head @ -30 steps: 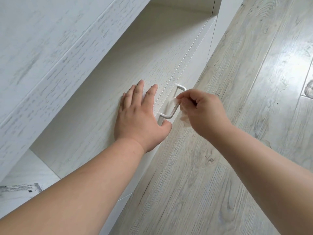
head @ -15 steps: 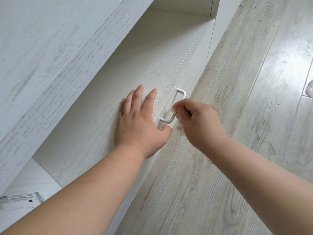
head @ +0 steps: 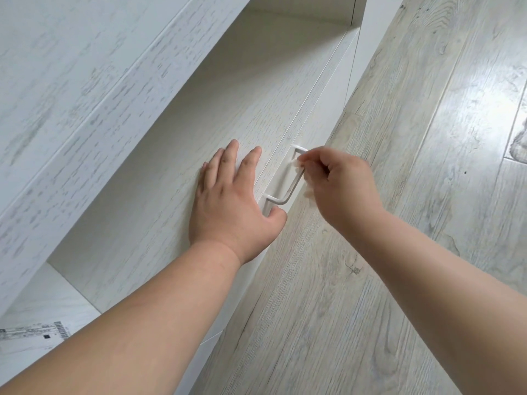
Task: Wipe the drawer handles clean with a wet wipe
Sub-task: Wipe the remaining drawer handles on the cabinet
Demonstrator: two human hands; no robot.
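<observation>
Nearest, L hand [head: 233,201] flat on the cabinet top [head: 176,166], fingers straight, thumb at the front edge just below the handle [head: 288,181], prob. to brace. Just beyond, R hand [head: 339,186] curled, pinching wet wipe [head: 298,163] round the handle's far end, w/ wipe scrap hanging by the palm. Floor [head: 399,138] behind.

Two bare forearms — no sleeves, no rings, no watch (short nails) — left hand [head: 231,206], right hand [head: 342,189].
</observation>
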